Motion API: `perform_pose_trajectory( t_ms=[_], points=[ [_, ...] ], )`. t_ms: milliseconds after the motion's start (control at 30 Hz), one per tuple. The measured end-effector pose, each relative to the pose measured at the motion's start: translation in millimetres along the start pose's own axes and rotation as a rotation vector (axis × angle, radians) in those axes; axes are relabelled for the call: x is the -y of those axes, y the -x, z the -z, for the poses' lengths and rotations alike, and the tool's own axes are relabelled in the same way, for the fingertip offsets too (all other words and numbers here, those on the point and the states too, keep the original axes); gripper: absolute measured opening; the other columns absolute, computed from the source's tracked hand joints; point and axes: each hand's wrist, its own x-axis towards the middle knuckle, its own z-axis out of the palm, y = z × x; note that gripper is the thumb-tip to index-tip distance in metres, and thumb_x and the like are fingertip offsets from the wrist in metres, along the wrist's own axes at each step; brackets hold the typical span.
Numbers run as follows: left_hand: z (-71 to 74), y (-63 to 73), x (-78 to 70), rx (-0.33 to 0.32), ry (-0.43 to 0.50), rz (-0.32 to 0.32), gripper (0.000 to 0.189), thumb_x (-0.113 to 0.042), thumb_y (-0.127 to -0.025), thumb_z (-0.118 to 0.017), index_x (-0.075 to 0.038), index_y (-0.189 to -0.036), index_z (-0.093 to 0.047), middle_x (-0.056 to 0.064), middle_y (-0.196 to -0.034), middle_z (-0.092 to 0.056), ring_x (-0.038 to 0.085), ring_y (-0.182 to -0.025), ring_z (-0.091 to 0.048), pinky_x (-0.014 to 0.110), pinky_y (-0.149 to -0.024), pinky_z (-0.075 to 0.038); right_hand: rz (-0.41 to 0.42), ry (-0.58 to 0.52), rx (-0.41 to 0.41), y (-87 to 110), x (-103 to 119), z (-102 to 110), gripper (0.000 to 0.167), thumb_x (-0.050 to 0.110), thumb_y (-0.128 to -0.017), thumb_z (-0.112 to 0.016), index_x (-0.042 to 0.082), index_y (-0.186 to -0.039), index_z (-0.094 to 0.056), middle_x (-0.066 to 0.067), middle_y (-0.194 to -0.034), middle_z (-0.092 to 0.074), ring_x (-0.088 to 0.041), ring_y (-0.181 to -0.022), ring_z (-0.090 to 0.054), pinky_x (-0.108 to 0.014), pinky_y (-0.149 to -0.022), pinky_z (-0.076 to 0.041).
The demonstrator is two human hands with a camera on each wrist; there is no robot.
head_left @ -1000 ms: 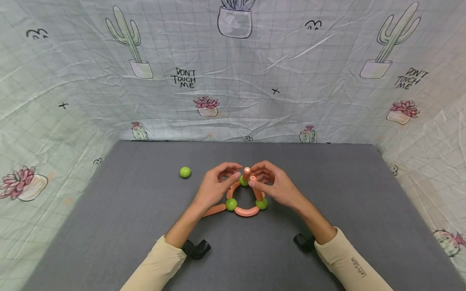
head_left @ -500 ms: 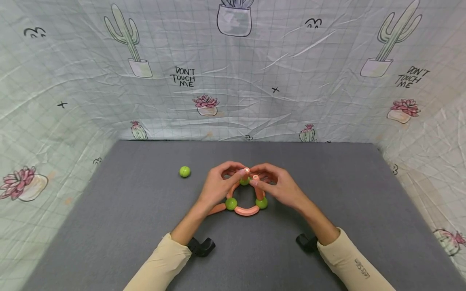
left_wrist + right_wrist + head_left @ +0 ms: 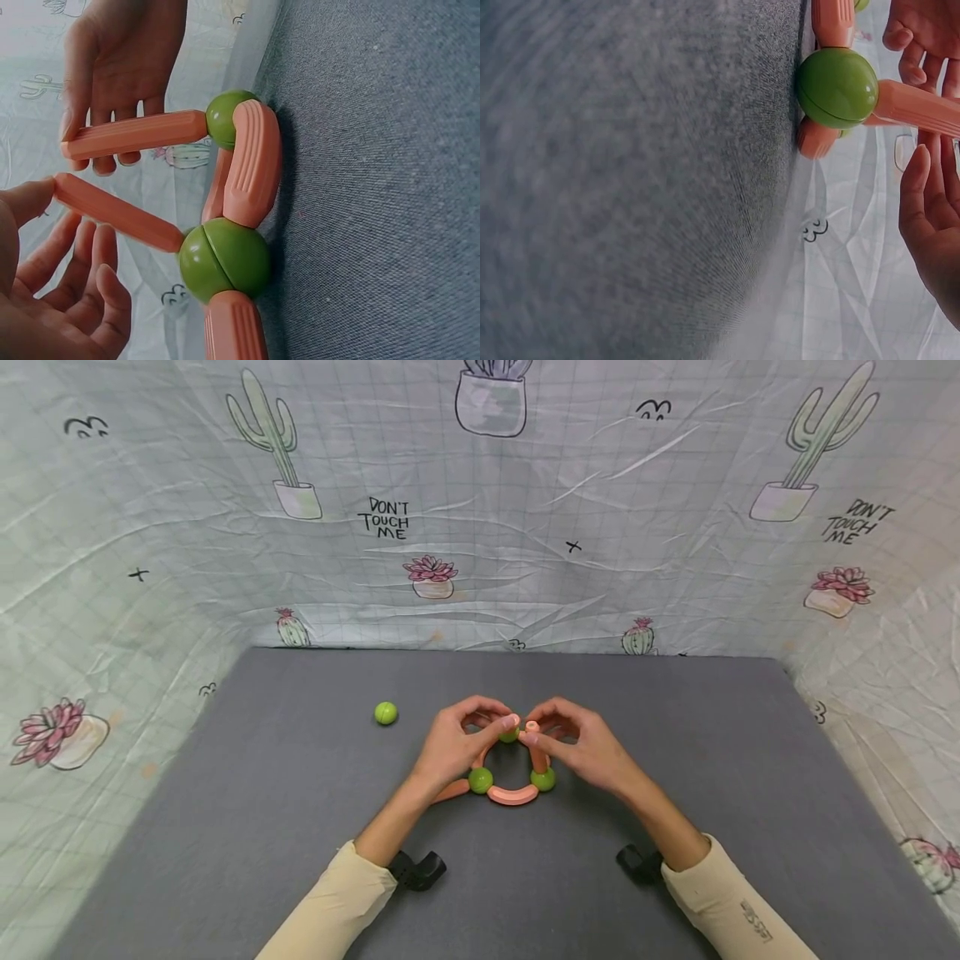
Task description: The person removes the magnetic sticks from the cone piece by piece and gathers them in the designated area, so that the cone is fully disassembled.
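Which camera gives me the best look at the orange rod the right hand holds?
The left wrist view: the orange rod shows lengthwise, from the right hand to the green ball. The head view shows it foreshortened from above; the right wrist view shows its lower part, the top cropped.

1 ball [image 3: 386, 713] left of the ring [image 3: 513, 796]

The head view looks forward and down from high above the gray table [image 3: 300, 852]. Both wrist views look from low and close, tipped sideways, sharing the orange sticks [image 3: 142, 133].
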Motion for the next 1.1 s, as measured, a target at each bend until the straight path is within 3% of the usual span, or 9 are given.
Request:
perform_pose_trajectory(
  t_ms=[100,167,267,433,600,733,833,933,1100],
  points=[
    [-0.1,1.8,0.7,-0.011,-0.048,-0.011,0.020,-0.041,-0.096,-0.076,-0.028,-0.110,-0.076,-0.001,-0.101,-0.075,0.019,-0.093,-0.069,0.037,-0.076,-0.055,0.017,0.020,-0.015,0.9,-1,1,0.020,0.026,-0.100,-0.072,0.014,-0.116,-0.071,0.003,-0.110,-0.068,-0.015,-0.102,-0.066,-0.036,-0.092,-0.057],
    [-0.2,3.3,1.6,-0.007,-0.061,-0.016,0.020,-0.041,-0.096,-0.076,-0.028,-0.111,-0.076,-0.002,-0.101,-0.074,0.015,-0.094,-0.069,0.035,-0.077,-0.055,0.036,0.038,-0.025,1.7,-2,3,0.016,0.026,-0.100,-0.072,0.018,-0.114,-0.073,0.004,-0.109,-0.066,-0.013,-0.100,-0.065,-0.034,-0.090,-0.056],
    [-0.5,5.7,2.9,0.007,-0.072,-0.013,0.021,-0.041,-0.096,-0.076,-0.027,-0.112,-0.076,-0.002,-0.100,-0.074,0.015,-0.093,-0.069,0.033,-0.075,-0.055,0.061,0.067,-0.036,3.3,-3,6,0.014,0.025,-0.100,-0.072,0.023,-0.113,-0.074,0.003,-0.109,-0.066,-0.013,-0.097,-0.063,-0.033,-0.086,-0.055],
    [0.0,10.6,4.8,0.025,-0.078,-0.016,0.023,-0.037,-0.097,-0.075,-0.024,-0.116,-0.075,-0.002,-0.103,-0.073,0.015,-0.093,-0.068,0.037,-0.083,-0.055,0.072,0.098,-0.046,5.9,-4,11,0.013,0.025,-0.099,-0.073,0.030,-0.112,-0.074,0.007,-0.106,-0.066,-0.012,-0.092,-0.060,-0.030,-0.080,-0.052],
    [1.4,18.1,8.6,0.067,-0.106,-0.021,0.024,-0.037,-0.096,-0.077,-0.026,-0.117,-0.075,-0.003,-0.103,-0.074,0.016,-0.089,-0.069,0.034,-0.080,-0.056,0.081,0.099,-0.036,9.4,-6,14,0.014,0.023,-0.101,-0.072,0.024,-0.114,-0.074,0.005,-0.106,-0.068,-0.013,-0.088,-0.062,-0.029,-0.079,-0.053],
    [2.6,24.2,12.2,0.119,-0.167,-0.053,0.028,-0.037,-0.095,-0.078,-0.028,-0.120,-0.074,-0.005,-0.106,-0.074,0.017,-0.094,-0.068,0.036,-0.083,-0.055,0.080,0.104,-0.026,12.5,-7,15,0.016,0.021,-0.101,-0.070,0.018,-0.117,-0.073,0.002,-0.110,-0.071,-0.013,-0.087,-0.064,-0.032,-0.079,-0.055],
    [3.0,27.4,15.2,0.161,-0.219,-0.093,0.035,-0.036,-0.094,-0.078,-0.025,-0.127,-0.073,-0.005,-0.112,-0.074,0.019,-0.101,-0.067,0.039,-0.086,-0.053,0.060,0.099,-0.021,14.3,-6,16,0.017,0.022,-0.102,-0.070,0.017,-0.117,-0.072,0.001,-0.110,-0.072,-0.013,-0.086,-0.065,-0.034,-0.078,-0.055],
    [3.1,29.6,18.6,0.194,-0.289,-0.134,0.039,-0.035,-0.094,-0.079,-0.023,-0.131,-0.072,-0.004,-0.115,-0.075,0.022,-0.099,-0.064,0.040,-0.086,-0.051,0.046,0.082,-0.020,15.6,-6,16,0.018,0.023,-0.101,-0.070,0.016,-0.118,-0.072,0.001,-0.109,-0.072,-0.013,-0.086,-0.066,-0.035,-0.079,-0.055],
    [2.7,31.0,23.2,0.232,-0.386,-0.174,0.042,-0.033,-0.091,-0.082,-0.022,-0.130,-0.073,-0.007,-0.120,-0.077,0.018,-0.102,-0.063,0.037,-0.092,-0.050,0.042,0.057,-0.023,17.2,-6,17,0.018,0.021,-0.100,-0.071,0.019,-0.118,-0.072,0.003,-0.106,-0.073,-0.011,-0.088,-0.068,-0.032,-0.080,-0.056]
  ],
)
